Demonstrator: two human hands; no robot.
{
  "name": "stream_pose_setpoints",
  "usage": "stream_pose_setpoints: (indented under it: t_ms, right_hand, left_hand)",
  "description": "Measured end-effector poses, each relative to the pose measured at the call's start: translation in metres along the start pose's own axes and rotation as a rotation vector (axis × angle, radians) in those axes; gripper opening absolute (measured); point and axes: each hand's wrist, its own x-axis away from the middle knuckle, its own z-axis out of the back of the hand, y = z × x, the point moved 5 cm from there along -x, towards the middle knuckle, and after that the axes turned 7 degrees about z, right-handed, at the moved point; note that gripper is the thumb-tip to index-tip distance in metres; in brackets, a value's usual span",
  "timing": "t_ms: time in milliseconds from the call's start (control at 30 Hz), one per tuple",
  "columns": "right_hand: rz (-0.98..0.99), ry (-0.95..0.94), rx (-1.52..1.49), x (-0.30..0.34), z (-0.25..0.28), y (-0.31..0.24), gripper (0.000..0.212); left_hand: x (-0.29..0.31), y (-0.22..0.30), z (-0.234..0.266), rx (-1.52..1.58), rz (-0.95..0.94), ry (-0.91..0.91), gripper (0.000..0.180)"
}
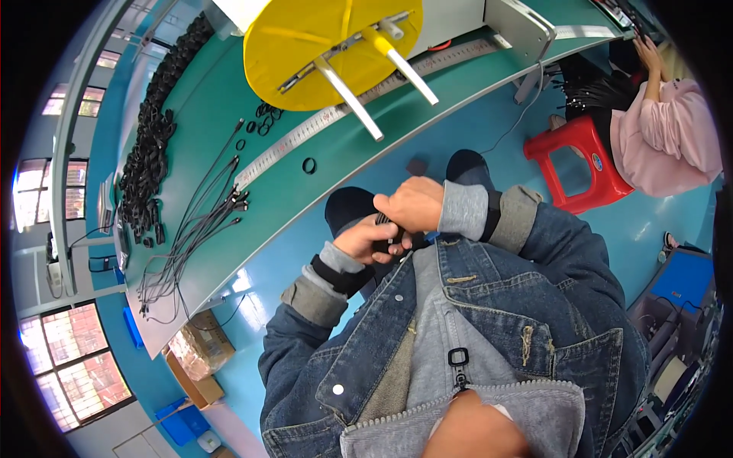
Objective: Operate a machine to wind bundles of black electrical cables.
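In my lap, close to my body, both hands come together around a small black cable bundle (388, 224). My left hand (359, 243) is closed on its lower side, fingers wrapped round it. Over its upper end my right hand (412, 204) is closed, the thumb pressing toward the bundle. Much of the bundle is hidden by my fingers. Beyond my hands, on the green table (294, 206), lies a single black ring (308, 165). Loose black cables (200, 217) with plug ends are spread at the table's left part.
A yellow disc (305, 46) with two pale rods (347, 98) juts over the table edge. Behind it runs a long ruler strip (290, 141). Coiled black cables (145, 160) are heaped along the far left. To the right, another person (664, 145) sits by a red stool (576, 168).
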Motion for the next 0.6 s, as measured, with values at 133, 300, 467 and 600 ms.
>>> stream_pose_setpoints:
  t_ms: [133, 300, 467, 600]
  right_hand:
    - [0.01, 0.023, 0.009, 0.006, -0.005, 0.004, 0.015]
    - [0.121, 0.231, -0.474, 0.016, 0.019, 0.017, 0.016]
    - [0.122, 0.751, -0.235, -0.009, 0.045, 0.039, 0.016]
    - [0.225, 0.705, -0.063, -0.073, 0.038, 0.014, 0.014]
  left_hand:
    - [-0.005, 0.001, -0.003, -0.254, 0.123, 0.213, 0.032]
    - [-0.007, 0.0, 0.002, -0.229, -0.049, 0.307, 0.016]
    - [-0.008, 0.006, -0.013, -0.063, -0.38, 0.439, 0.011]
    - [0.015, 0.003, -0.001, -0.022, -0.457, 0.573, 0.012]
